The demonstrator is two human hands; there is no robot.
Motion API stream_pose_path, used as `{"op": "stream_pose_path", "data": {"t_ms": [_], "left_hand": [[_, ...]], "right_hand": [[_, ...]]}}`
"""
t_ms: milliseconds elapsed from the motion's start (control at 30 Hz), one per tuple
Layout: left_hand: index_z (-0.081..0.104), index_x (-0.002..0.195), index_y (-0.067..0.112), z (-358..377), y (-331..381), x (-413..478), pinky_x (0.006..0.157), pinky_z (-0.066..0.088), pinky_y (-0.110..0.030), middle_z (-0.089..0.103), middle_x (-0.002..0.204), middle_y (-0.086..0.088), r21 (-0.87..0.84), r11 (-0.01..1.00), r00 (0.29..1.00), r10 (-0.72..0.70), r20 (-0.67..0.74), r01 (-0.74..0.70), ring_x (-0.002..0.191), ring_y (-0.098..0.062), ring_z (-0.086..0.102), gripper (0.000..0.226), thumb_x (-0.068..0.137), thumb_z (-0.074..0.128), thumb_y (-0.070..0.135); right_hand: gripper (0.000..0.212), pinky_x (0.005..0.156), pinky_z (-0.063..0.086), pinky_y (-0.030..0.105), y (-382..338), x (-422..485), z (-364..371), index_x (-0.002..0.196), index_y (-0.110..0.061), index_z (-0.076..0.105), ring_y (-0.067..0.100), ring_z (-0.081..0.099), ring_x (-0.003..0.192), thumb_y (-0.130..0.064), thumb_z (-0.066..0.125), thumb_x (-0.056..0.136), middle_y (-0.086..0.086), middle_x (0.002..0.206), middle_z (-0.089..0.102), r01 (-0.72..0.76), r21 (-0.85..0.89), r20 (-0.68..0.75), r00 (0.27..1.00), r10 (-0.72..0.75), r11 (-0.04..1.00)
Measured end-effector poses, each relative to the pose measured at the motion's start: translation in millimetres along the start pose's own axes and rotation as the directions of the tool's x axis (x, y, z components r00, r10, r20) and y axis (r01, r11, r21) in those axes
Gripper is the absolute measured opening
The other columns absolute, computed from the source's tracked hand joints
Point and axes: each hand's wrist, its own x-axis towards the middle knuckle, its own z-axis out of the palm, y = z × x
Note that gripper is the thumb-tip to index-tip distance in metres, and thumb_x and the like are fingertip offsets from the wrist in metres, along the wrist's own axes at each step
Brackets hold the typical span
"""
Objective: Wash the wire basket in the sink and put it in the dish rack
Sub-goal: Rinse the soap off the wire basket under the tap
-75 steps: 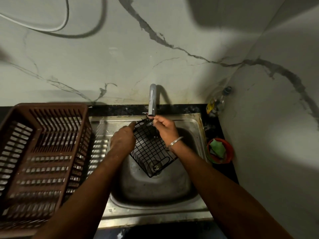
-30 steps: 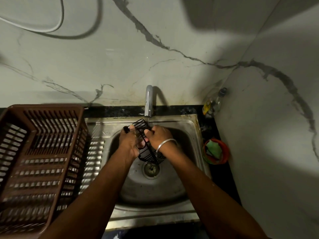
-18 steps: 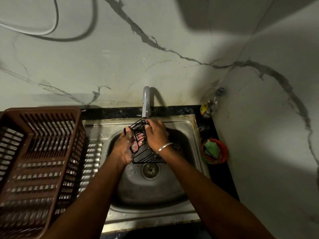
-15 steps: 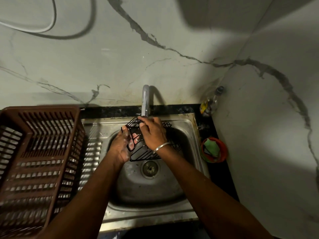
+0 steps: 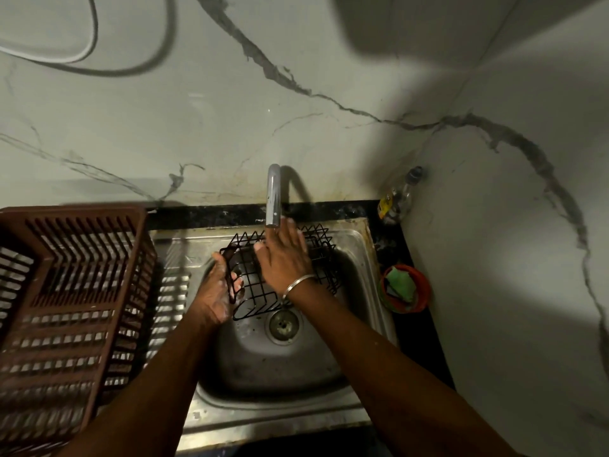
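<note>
Both hands are on the wire basket [image 5: 252, 285], which I see held over the back half of the sink [image 5: 361, 249], just under the tap [image 5: 273, 196] and above the drain [image 5: 284, 324]. My left hand [image 5: 214, 293] grips the basket's left edge, with the fingers curled round the wire so their tips show through the mesh. My right hand [image 5: 285, 258] lies flat across the top of the basket. Its fingers are straight and point toward the back of the sink, touching the wire but not clasping it. I cannot tell whether water is running.

The basket's long side runs across the sink, from the edge in my left hand out past my right hand toward the sink's right wall. It sits tilted, with its near corner dipping toward the drain. The dish rack [image 5: 75, 285] stands just beside the sink on its left. So the carry goes leftward along that long axis, and my left hand is the nearer one and has the hold. I judge the washing not yet finished. Once it is, the left hand can lead the basket sideways over the sink's left rim while the right hand simply lifts off.
</note>
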Motion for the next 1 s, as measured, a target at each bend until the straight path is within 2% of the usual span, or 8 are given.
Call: {"op": "stream_pose_path", "data": {"t_ms": [200, 300, 400, 500, 600, 733, 833, 1000], "left_hand": [[0.061, 0.143, 0.021, -28.0, -3.9, 15.3, 0.05, 0.051, -0.025, 0.064, 0.082, 0.002, 0.039, 0.999, 1.0, -0.015, -0.012, 0.015, 0.062, -0.011, 0.06, 0.094, 0.079, 0.057, 0.091], [0.064, 0.133, 0.025, -25.1, -1.1, 11.7, 0.044, 0.045, -0.021, 0.059, 0.067, 0.006, 0.042, 0.999, 1.0, -0.015, -0.019, 0.016, 0.05, -0.009, 0.054, 0.082, 0.083, 0.049, 0.088], [0.073, 0.119, 0.024, -31.8, -3.7, 12.4, 0.044, 0.047, -0.022, 0.061, 0.068, 0.005, 0.023, 0.998, 0.998, -0.051, -0.031, 0.051, 0.05, -0.01, 0.057, 0.084, 0.081, 0.044, 0.092], [0.074, 0.102, 0.024, -33.3, -1.0, 6.1, 0.042, 0.044, -0.02, 0.054, 0.066, 0.005, -0.025, 0.999, 0.999, -0.046, -0.012, 0.046, 0.047, -0.01, 0.053, 0.077, 0.084, 0.04, 0.091], [0.082, 0.084, 0.022, -27.4, 6.7, -6.4, 0.036, 0.043, -0.016, 0.057, 0.052, 0.007, -0.094, 0.994, 0.998, -0.049, 0.029, 0.051, 0.037, -0.005, 0.053, 0.079, 0.097, 0.03, 0.079], [0.082, 0.072, 0.03, -27.7, 11.4, -12.0, 0.031, 0.036, -0.012, 0.049, 0.045, 0.011, -0.123, 0.992, 1.0, -0.02, 0.005, 0.021, 0.031, -0.002, 0.043, 0.079, 0.102, 0.025, 0.076], [0.085, 0.083, 0.033, -28.7, 11.9, -13.1, 0.033, 0.035, -0.012, 0.05, 0.048, 0.011, -0.127, 0.992, 1.0, -0.013, 0.021, 0.015, 0.032, -0.002, 0.044, 0.075, 0.101, 0.026, 0.077], [0.076, 0.11, 0.03, -30.7, 10.3, -5.4, 0.042, 0.041, -0.018, 0.056, 0.067, 0.008, -0.1, 0.994, 0.999, 0.035, -0.015, -0.036, 0.046, -0.006, 0.05, 0.071, 0.089, 0.039, 0.087]], "right_hand": [[0.069, 0.128, -0.005, 0.048, -7.8, -11.0, 6.3, 0.165, -0.021, 0.006, 0.029, -0.003, 0.159, -0.056, 0.016, 0.106, 0.01, 0.172, 0.004, 0.152, -0.104, -0.044, 0.987, -0.158, 0.983], [0.072, 0.127, -0.007, 0.05, 2.0, -9.2, 6.5, 0.165, -0.016, 0.003, 0.033, -0.012, 0.158, -0.056, 0.015, 0.106, 0.018, 0.17, -0.005, -0.023, -0.104, -0.068, 0.998, 0.016, 0.994], [0.069, 0.128, -0.003, 0.048, 3.1, -17.2, 11.1, 0.165, -0.019, 0.006, 0.028, -0.005, 0.159, -0.052, 0.022, 0.107, 0.012, 0.172, 0.002, 0.16, -0.153, -0.034, 0.985, -0.167, 0.975], [0.07, 0.128, -0.004, 0.049, 5.6, -17.8, 12.2, 0.165, -0.017, 0.005, 0.028, -0.012, 0.158, -0.052, 0.018, 0.106, 0.014, 0.172, -0.004, 0.073, -0.141, -0.07, 0.994, -0.083, 0.987], [0.07, 0.129, -0.002, 0.048, 0.2, -20.0, 14.0, 0.165, -0.018, 0.008, 0.027, -0.005, 0.16, -0.051, 0.026, 0.106, 0.012, 0.172, 0.002, 0.217, -0.205, -0.053, 0.971, -0.232, 0.954], [0.071, 0.128, -0.001, 0.049, -0.5, -16.9, 10.6, 0.165, -0.015, 0.006, 0.03, -0.007, 0.159, -0.052, 0.024, 0.106, 0.017, 0.171, 0.001, 0.095, -0.184, -0.099, 0.988, -0.114, 0.978], [0.069, 0.128, 0.001, 0.048, -4.5, -21.0, 13.5, 0.165, -0.019, 0.01, 0.026, -0.001, 0.16, -0.051, 0.026, 0.106, 0.012, 0.172, 0.007, 0.265, -0.246, -0.052, 0.957, -0.286, 0.932], [0.069, 0.128, -0.001, 0.051, 1.1, -16.5, 7.2, 0.165, -0.018, 0.003, 0.03, -0.01, 0.159, -0.052, 0.017, 0.106, 0.013, 0.172, -0.001, 0.025, -0.18, -0.109, 0.993, -0.045, 0.983]]}}
